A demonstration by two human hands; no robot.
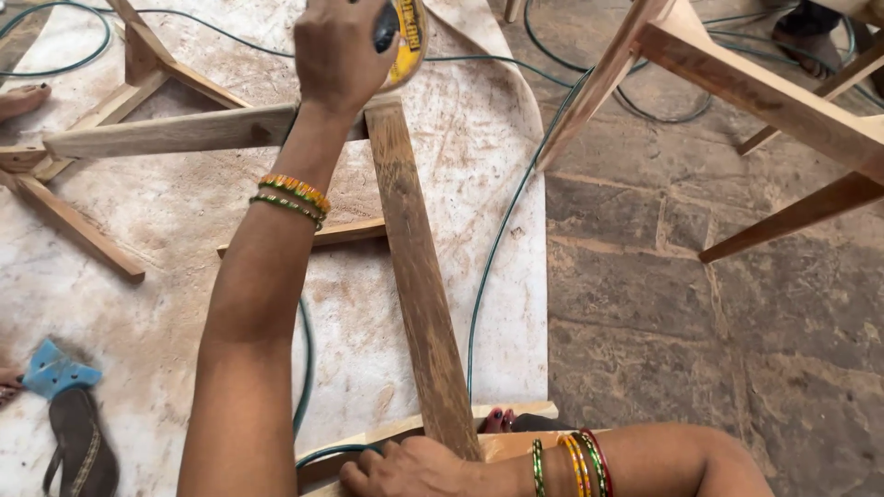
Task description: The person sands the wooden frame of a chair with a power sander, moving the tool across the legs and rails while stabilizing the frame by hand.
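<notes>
Your left hand (pixel 343 51) grips the yellow sander (pixel 405 37) at top centre, the brown slat (pixel 419 276) running down-frame to your right hand (pixel 405 468), whose fingers press flat beside its lower end.

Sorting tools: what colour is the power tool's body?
Yellow with black, on the handheld power sander, head view.

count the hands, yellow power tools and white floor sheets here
hands: 2 (left hand, right hand)
yellow power tool: 1
white floor sheet: 1
total: 4
</notes>
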